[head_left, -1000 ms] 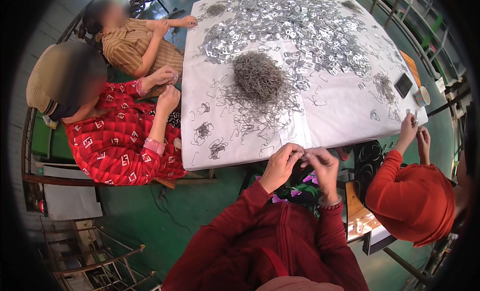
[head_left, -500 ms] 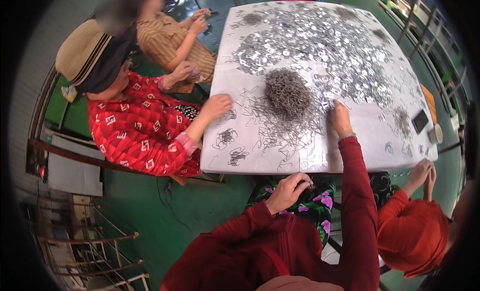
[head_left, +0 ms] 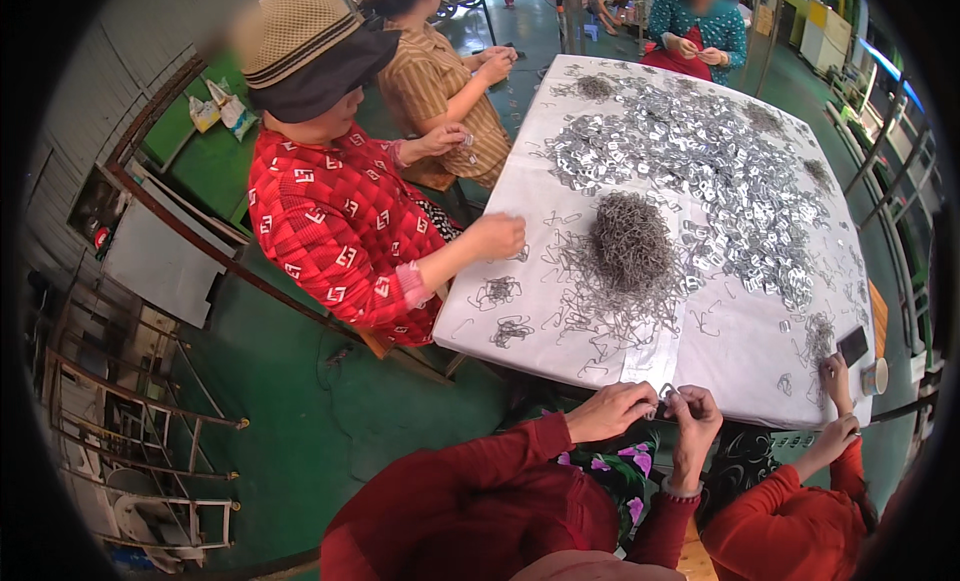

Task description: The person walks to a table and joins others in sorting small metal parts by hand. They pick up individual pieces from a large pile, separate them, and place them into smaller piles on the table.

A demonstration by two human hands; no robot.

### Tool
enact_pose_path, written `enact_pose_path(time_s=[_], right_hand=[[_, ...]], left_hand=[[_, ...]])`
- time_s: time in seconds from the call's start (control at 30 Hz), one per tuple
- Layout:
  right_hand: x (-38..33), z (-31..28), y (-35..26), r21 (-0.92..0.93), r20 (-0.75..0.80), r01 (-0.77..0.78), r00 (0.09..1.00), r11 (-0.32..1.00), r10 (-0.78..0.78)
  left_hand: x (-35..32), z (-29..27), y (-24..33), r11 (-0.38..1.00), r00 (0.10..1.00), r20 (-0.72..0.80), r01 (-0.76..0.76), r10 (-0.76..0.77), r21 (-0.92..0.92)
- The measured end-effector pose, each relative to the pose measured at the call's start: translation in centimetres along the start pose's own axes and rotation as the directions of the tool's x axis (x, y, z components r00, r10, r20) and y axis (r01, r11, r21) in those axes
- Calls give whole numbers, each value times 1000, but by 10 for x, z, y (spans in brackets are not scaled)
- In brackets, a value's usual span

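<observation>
At the table's near edge my left hand (head_left: pixel 612 412) and my right hand (head_left: pixel 696 421) are close together, fingertips pinched. Between them a small silver metal plate (head_left: pixel 667 390) shows, gripped by my right hand. My left fingers close around small metal bits, too covered to make out. Just beyond, on the white-covered table (head_left: pixel 725 366), is a dense heap of bent wire hooks (head_left: pixel 632 243), with loose hooks (head_left: pixel 590 316) scattered around it. Farther off spreads a wide layer of flat silver plates (head_left: pixel 700 146).
On the left a person in a red patterned shirt (head_left: pixel 340 216) works, and another in a striped shirt (head_left: pixel 435 81) sits behind. Across stands a person in teal (head_left: pixel 715 26). At right, a person in orange-red (head_left: pixel 790 521) reaches near a dark phone (head_left: pixel 853 345) and a paper cup (head_left: pixel 875 376).
My right hand has drawn back from the plates on the table to meet my left hand at the near edge. The view has shifted, and the person at right now reaches onto the table.
</observation>
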State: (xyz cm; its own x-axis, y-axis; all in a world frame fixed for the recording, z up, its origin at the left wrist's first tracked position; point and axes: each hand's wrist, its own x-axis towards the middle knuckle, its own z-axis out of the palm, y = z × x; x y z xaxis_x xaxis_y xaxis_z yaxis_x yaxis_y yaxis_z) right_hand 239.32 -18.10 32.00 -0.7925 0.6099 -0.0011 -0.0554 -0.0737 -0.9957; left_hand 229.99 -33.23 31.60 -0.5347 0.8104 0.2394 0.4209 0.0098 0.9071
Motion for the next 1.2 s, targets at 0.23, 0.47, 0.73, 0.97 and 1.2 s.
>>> enact_pose_path(time_s=[0.23, 0.47, 0.73, 0.97, 1.2], right_hand=[[-28, 6, -10, -38, -33, 46, 998, 998, -47], [-36, 17, -11, -62, -152, 3, 988, 998, -12], [-51, 8, 31, 407, -104, -37, 991, 913, 87], [-49, 6, 28, 331, -137, -64, 984, 942, 115], [-43, -4, 28, 276, -124, -36, 990, 960, 73]], left_hand=[[-6, 11, 3, 997, 999, -25, -46, 48, 61], [-19, 22, 0, 962, 974, -163, -111, 155, 248], [-36, 8, -19, 997, 963, -266, 60, -46, 46], [-30, -42, -92, 744, 933, -353, 280, -63, 607], [-4, -46, -129, 638, 928, -371, 310, -42, 704]])
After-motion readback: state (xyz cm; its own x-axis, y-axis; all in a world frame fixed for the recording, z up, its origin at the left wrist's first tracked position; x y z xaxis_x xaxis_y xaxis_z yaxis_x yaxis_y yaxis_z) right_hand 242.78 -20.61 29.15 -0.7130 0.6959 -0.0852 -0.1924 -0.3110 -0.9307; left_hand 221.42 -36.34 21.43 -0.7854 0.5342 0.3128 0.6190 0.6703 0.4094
